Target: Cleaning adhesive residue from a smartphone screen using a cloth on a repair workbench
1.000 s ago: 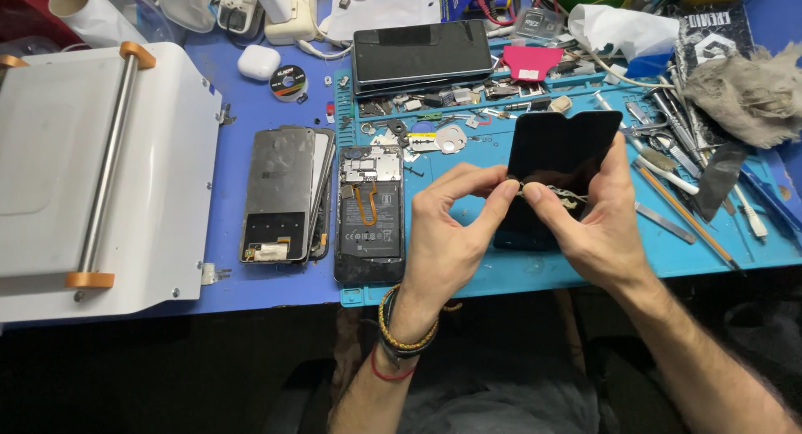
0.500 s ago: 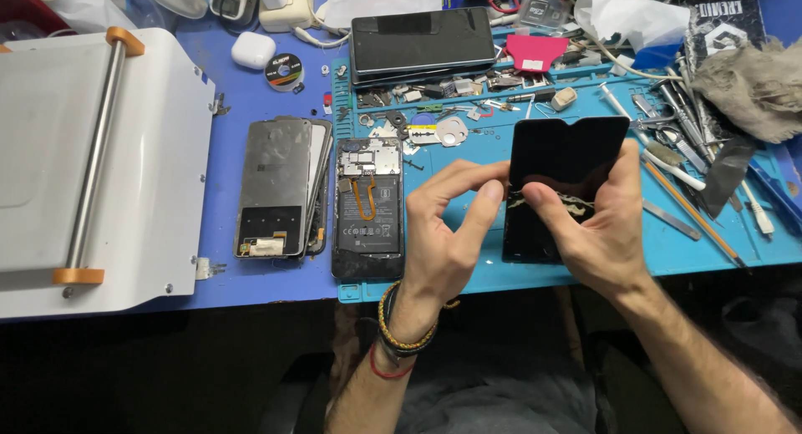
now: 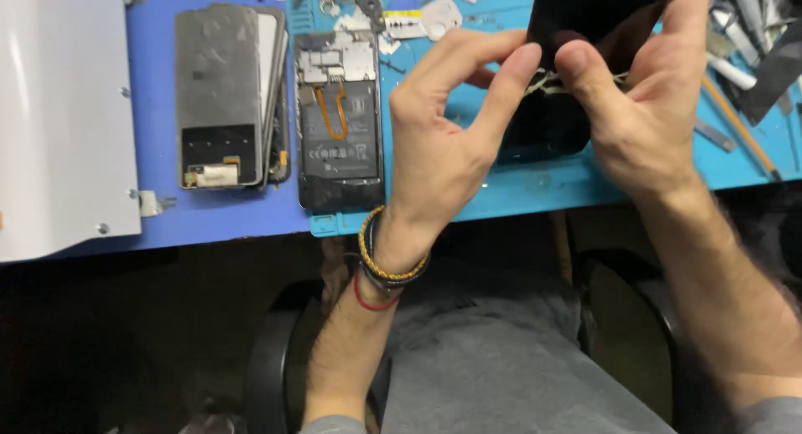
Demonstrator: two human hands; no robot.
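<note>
Black phone screen panel (image 3: 585, 16), held upright over the teal work mat (image 3: 535, 187) near the counter's front edge, its top cut off by the frame. Right hand (image 3: 643, 116) grips the panel from the side, thumb pressed on its face; left hand (image 3: 443, 142) meets it with forefinger and thumb pinched on a pale strip (image 3: 543, 81) at the panel's lower part. Fingers of both hands are clenched on these parts. Left wrist carries yellow, black and red bracelets (image 3: 386, 271). Left of the hands, an opened phone body (image 3: 338, 121) lies flat across the mat's left edge, showing a grey battery with an orange flex cable; just beside it, on the blue counter (image 3: 154, 91), a stack of grey back panels (image 3: 225, 96). A white machine housing (image 3: 58, 116) fills the far left. Hand tools (image 3: 735, 66) crowd the mat's right side. Open room remains along the mat's front strip
</note>
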